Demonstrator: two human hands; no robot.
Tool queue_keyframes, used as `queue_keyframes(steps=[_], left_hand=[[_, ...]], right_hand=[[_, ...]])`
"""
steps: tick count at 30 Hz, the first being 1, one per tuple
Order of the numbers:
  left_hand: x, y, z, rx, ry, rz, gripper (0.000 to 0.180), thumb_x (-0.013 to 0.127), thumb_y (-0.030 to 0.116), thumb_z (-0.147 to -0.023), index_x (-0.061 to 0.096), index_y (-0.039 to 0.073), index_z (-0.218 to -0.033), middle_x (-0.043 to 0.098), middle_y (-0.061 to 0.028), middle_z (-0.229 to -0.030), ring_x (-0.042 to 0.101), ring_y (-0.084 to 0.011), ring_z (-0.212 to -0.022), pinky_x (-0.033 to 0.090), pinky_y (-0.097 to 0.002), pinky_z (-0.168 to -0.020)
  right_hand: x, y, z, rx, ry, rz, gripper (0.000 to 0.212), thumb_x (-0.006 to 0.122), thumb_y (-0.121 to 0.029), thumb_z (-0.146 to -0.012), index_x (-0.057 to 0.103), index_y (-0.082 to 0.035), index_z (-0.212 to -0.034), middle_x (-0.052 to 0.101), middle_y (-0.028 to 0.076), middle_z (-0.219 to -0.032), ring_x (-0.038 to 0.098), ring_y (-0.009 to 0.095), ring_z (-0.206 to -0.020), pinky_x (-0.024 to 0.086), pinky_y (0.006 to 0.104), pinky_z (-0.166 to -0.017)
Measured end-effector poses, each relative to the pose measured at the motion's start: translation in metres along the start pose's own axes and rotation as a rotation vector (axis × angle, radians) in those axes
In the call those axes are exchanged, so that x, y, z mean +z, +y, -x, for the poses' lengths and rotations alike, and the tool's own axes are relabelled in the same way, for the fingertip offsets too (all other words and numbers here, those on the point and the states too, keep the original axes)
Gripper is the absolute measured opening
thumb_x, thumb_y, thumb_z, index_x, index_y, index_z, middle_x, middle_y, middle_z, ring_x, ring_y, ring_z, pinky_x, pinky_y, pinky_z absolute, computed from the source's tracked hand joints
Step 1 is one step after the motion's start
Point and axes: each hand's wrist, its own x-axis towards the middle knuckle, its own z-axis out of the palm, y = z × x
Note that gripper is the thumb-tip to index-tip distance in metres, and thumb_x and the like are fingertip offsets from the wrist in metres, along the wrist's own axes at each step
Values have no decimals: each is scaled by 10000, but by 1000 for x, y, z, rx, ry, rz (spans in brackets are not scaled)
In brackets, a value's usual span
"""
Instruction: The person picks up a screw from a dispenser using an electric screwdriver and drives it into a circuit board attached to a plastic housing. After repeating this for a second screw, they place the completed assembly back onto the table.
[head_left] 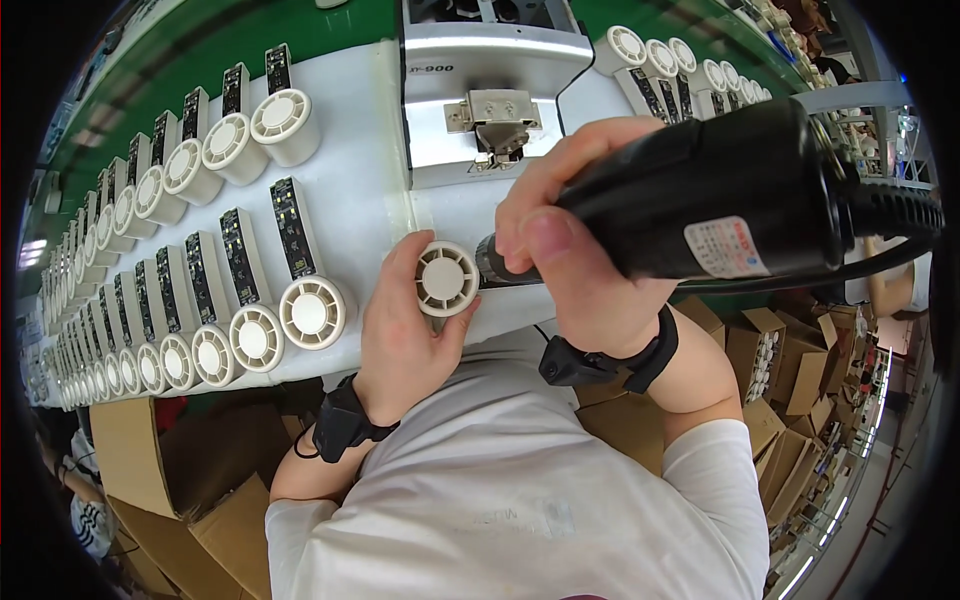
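Observation:
My left hand (405,330) is closed around a white device with a round, vented head (446,280), near the table's front edge. Part of a dark circuit board (515,298) shows to the right of that head, beneath the driver. In my right hand (590,260) is a black electric screwdriver (700,190), held nearly sideways with its nose pointing left. Its front end sits right beside the vented head; the tip is hidden, so I cannot tell whether it touches.
Two rows of similar white devices (313,312) with circuit boards cover the left of the white table surface (350,100). A metal machine (490,70) stands ahead, with more devices (660,60) beyond it. Open cardboard boxes (130,450) lie below the table; the driver's cable (890,255) runs right.

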Motion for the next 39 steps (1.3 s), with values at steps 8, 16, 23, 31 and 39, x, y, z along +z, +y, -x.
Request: queue_keyframes(steps=[8,16,23,31,39], left_hand=[[-1,-1,3,17,8,-21,667,754,77,-770,390,-47,-1315,540,-253,-1170,593,-412,-1004,503,-419,-843],[-1,0,3,38,33,-19,644,757,73,-772,410,-41,-1303,549,-232,-1185,602,-384,-1021,509,-400,-850],[-1,4,2,34,7,-11,656,757,98,-777,396,-50,-1305,545,-258,-1178,594,-418,-1011,514,-424,-835],[-1,-3,2,59,30,-3,669,760,93,-772,388,-38,-1313,541,-260,-1187,588,-423,-1018,508,-430,-842],[-2,-2,5,-8,-14,21,694,759,89,-771,366,-28,-1331,527,-259,-1209,574,-430,-1041,499,-434,-864]], right_hand=[[-8,-11,-12,32,26,-3,203,606,-91,-880,490,43,-979,586,101,-671,563,165,-576,507,296,-574],[-3,-9,-62,-177,213,-122,237,561,-47,-882,475,44,-1083,557,99,-663,545,188,-558,493,327,-572],[-1,29,-84,-394,56,-185,233,625,-31,-849,503,27,-1039,572,73,-674,544,166,-551,470,307,-545],[-2,-30,-29,98,99,2,287,602,-70,-880,461,4,-1119,537,75,-687,530,182,-581,480,348,-594],[-9,-32,18,73,-42,101,351,630,-153,-897,403,-67,-1150,499,59,-704,495,159,-598,465,342,-607]])
